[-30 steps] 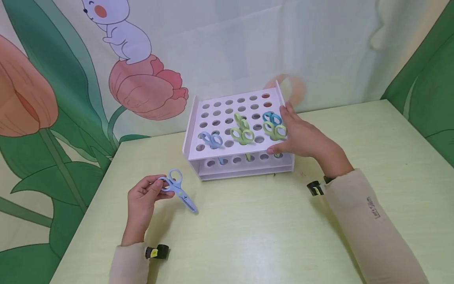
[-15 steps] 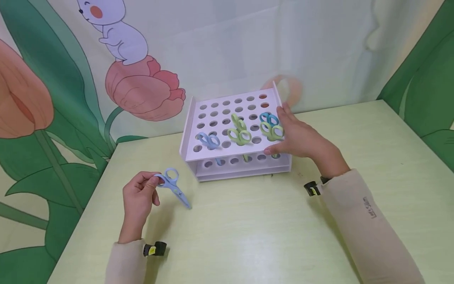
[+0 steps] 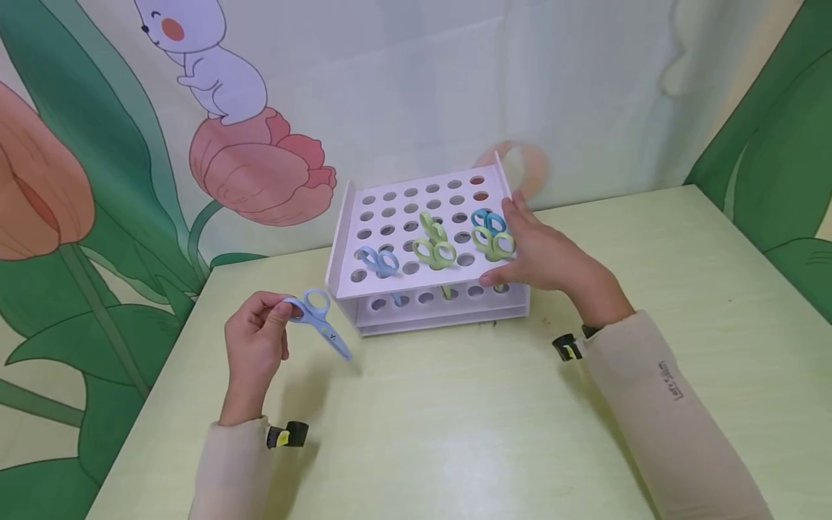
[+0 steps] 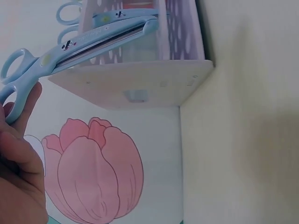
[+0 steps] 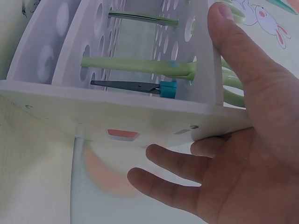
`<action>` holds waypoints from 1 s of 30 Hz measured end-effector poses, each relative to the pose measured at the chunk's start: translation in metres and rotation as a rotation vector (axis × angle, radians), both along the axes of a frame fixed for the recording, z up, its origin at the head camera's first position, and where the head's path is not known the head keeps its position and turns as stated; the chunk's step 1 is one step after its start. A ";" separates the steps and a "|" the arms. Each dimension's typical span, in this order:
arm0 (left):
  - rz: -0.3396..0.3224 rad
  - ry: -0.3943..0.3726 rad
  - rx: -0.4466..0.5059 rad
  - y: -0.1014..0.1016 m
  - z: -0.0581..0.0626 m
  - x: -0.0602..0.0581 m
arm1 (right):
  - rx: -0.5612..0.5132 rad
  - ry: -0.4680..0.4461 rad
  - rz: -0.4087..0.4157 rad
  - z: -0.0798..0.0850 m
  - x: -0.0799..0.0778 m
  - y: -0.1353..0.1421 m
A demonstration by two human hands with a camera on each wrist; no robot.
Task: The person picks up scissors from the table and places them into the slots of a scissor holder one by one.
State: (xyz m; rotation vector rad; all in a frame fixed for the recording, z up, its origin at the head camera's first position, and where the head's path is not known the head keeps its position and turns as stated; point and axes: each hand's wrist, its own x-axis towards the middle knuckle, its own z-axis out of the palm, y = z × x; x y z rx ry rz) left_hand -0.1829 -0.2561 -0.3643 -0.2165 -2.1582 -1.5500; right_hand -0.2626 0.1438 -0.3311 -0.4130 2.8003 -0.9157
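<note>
My left hand (image 3: 256, 339) pinches light-blue scissors (image 3: 333, 336) by one handle loop, thumb on top. The scissors are raised off the table at the left front of a white rack (image 3: 406, 285), their closed blades pointing down and right. In the left wrist view the scissors (image 4: 79, 46) overlap the rack's side. My right hand (image 3: 552, 253) rests against the rack's right side with fairly straight fingers. Its thumb (image 5: 222, 11) lies at the top board's edge. Standing in the rack's holes are blue scissors (image 3: 378, 260), several green scissors (image 3: 434, 251) and teal scissors (image 3: 487, 221).
The rack has two tiers of round holes and stands on a pale green table (image 3: 455, 412). Behind it hangs a curtain (image 3: 403, 87) printed with flowers and a white animal. Each wrist wears a small black camera.
My left hand has risen a little with the blue scissors, their tip lifting higher over the table. The right hand stays at the rack, and the view has shifted slightly.
</note>
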 end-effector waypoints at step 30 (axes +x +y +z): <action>0.042 0.203 0.024 0.031 0.059 -0.028 | 0.010 -0.007 -0.007 -0.001 -0.001 -0.001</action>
